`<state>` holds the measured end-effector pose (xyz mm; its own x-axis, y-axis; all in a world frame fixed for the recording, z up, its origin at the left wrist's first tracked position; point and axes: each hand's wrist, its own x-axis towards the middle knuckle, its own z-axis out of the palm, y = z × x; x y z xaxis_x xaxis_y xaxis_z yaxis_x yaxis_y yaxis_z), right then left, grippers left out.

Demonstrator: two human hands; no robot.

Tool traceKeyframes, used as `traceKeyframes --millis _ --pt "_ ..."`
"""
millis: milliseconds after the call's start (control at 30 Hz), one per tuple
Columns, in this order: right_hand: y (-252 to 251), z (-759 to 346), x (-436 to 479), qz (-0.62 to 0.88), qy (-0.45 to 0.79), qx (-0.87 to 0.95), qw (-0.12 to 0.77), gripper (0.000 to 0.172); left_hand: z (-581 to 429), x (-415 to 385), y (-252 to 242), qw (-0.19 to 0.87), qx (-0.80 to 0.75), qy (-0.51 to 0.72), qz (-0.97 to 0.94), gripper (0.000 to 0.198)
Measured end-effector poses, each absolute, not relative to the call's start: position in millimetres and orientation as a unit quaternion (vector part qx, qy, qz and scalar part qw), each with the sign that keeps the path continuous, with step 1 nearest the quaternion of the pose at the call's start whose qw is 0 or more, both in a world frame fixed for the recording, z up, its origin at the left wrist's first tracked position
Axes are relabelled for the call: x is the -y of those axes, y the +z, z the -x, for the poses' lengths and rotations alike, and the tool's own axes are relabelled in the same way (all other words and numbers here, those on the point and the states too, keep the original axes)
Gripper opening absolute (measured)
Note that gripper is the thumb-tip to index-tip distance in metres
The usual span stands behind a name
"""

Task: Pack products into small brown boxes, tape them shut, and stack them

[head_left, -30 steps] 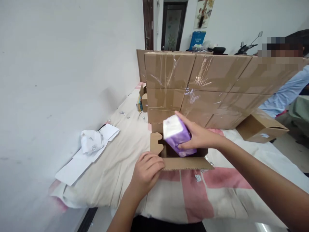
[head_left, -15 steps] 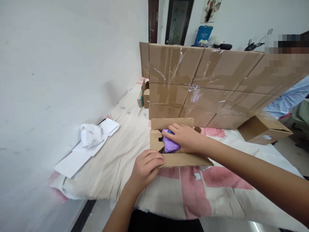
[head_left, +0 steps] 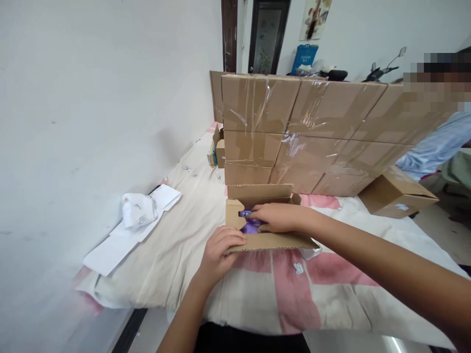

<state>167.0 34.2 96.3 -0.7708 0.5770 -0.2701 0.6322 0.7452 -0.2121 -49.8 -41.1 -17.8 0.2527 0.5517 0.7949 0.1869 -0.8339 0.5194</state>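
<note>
An open cardboard box lies on the cloth in front of me, its flaps spread outward. My left hand is closed on the box's front flap at its left corner. Inside the box sits a shiny purple packet with a blue mark. My right hand reaches in from the right, fingers and thumb closed about the packet's upper right part and hiding some of it. The packet's underside and the box floor are out of sight.
Behind the box stands a wall of taped cartons. To the right is another carton, near a person's blue sleeve. White sheets and a crumpled white bag lie at left, beside the wall. A small opened box stands farther back.
My right hand has lowered the purple packet deeper into the box and slightly left. My left hand stays on the front flap. The view has tilted a little.
</note>
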Motion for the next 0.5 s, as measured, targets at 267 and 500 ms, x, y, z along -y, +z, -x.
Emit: traceKeyframes --millis 267,500 --pt "60 -272 26 -0.454 -0.149 -0.659 -0.581 0.038 68 13 -24 0.324 -0.293 0.55 -0.712 0.018" --pt "-19 -243 31 -0.471 -0.193 -0.673 -0.537 0.027 59 -8 -26 0.313 -0.426 0.641 -0.556 0.031"
